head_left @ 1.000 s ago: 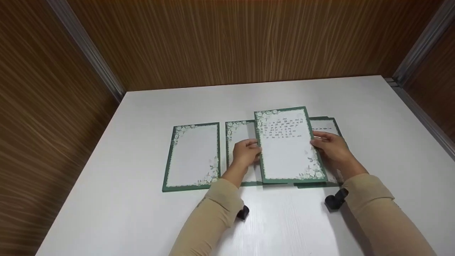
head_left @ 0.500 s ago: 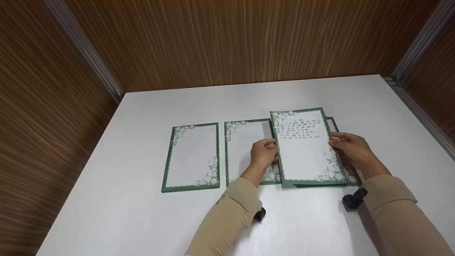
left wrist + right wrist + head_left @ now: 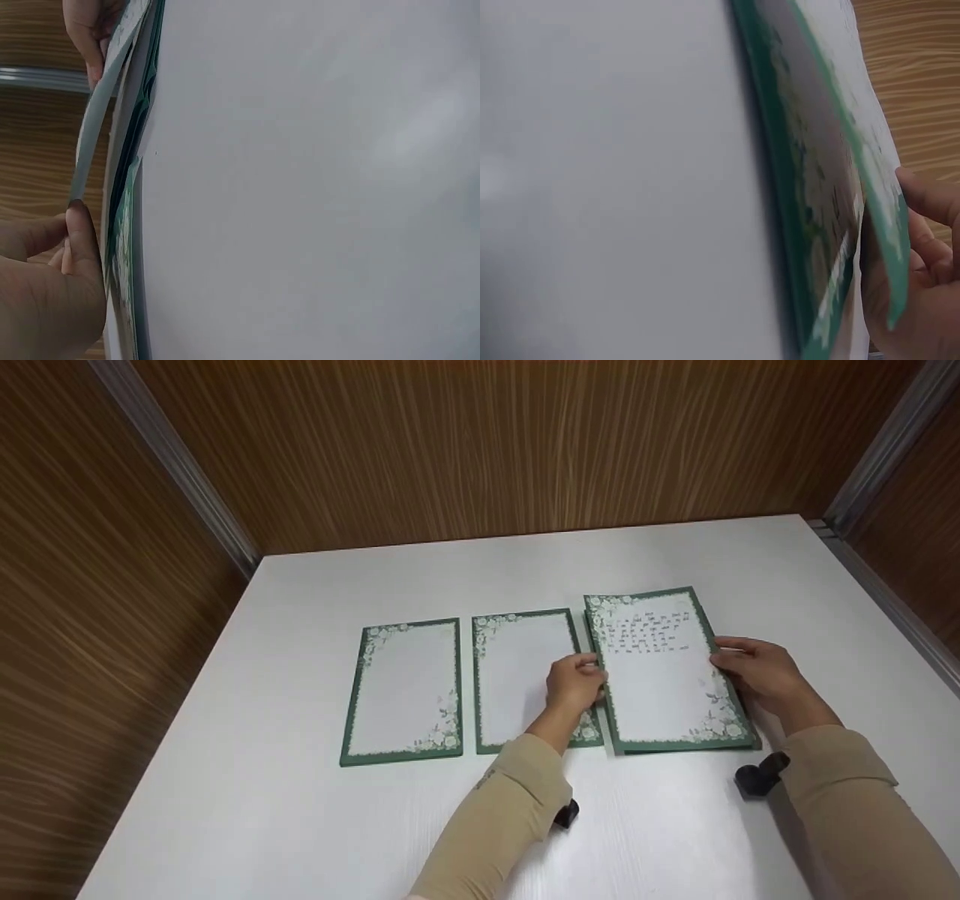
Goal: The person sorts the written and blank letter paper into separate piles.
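In the head view, a sheet of paper (image 3: 660, 682) with a green floral border and several lines of writing is held between both hands. My left hand (image 3: 574, 684) pinches its left edge, and my right hand (image 3: 761, 671) pinches the right edge. Seen from the right wrist, the written sheet (image 3: 862, 142) is raised above another bordered sheet (image 3: 802, 165) on the table. From the left wrist, it bows between the left hand (image 3: 52, 285) and the other hand (image 3: 90, 34). In the head view it covers most of what lies beneath.
Two more green-bordered sheets lie left of the held one: a middle sheet (image 3: 517, 675), partly behind my left hand, and a left sheet (image 3: 405, 690), both without visible writing. The white table (image 3: 285, 810) meets a wood-grain panel (image 3: 525, 442) at the back.
Both hands have carried the written sheet to the right, from over the middle sheet to over the right-hand one. The middle sheet now shows almost whole.
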### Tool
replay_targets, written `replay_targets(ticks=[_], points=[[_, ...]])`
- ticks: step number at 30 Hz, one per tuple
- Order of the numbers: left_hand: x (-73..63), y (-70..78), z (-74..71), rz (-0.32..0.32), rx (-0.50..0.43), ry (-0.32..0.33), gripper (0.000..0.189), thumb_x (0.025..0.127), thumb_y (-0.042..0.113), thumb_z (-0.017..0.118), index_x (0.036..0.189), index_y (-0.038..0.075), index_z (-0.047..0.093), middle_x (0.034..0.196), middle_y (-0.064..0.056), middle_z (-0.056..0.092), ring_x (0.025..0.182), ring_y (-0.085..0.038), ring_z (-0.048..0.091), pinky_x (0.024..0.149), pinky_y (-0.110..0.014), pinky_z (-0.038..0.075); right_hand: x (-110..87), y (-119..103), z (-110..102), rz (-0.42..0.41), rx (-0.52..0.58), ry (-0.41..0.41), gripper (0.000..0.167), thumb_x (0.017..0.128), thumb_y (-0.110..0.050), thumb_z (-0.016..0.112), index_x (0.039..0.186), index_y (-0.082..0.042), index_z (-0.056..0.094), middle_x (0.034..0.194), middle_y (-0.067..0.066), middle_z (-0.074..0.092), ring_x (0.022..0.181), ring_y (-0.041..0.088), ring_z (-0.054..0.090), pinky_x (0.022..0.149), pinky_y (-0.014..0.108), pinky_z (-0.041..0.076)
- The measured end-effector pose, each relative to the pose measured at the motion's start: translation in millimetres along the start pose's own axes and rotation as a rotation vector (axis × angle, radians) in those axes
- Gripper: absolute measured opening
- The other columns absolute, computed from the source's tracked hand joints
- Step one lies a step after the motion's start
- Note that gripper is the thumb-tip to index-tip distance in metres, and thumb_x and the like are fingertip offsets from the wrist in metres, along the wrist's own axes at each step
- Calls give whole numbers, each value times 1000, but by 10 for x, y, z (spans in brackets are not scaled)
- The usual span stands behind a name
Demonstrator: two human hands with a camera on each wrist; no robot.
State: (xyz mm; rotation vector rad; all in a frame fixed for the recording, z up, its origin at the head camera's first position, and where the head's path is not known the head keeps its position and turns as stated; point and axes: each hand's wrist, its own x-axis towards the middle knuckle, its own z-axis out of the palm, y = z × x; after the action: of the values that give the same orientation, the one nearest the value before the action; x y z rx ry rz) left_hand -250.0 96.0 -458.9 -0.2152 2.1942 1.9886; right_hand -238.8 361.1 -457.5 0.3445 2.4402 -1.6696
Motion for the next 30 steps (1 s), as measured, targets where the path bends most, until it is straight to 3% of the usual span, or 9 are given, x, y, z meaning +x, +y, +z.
replay_targets(ticks=[15,26,30], points=[[-62,24,20,6,114,-24,31,86,1,68,117,0,64,97,-5,68,77,-15,66,67,-24,55,-38,15,-32,-23,-43,108,61,96,-33,56,143,2,38,132,20,45,92,3,54,78,16,50],[-62,21,-34,53,127,-26,30,87,2,68,117,0,64,93,-2,65,79,-14,66,67,-21,54,-85,16,-39,8,-31,188,59,97,-33,55,144,-1,39,128,16,49,92,4,55,79,17,51],[-55,17,-75,44,80,-39,30,87,3,69,116,1,64,91,-1,64,81,-13,65,69,-21,54,-98,-3,-12,27,8,223,59,97,-35,55,145,-4,39,119,9,53,93,6,57,77,16,51]])
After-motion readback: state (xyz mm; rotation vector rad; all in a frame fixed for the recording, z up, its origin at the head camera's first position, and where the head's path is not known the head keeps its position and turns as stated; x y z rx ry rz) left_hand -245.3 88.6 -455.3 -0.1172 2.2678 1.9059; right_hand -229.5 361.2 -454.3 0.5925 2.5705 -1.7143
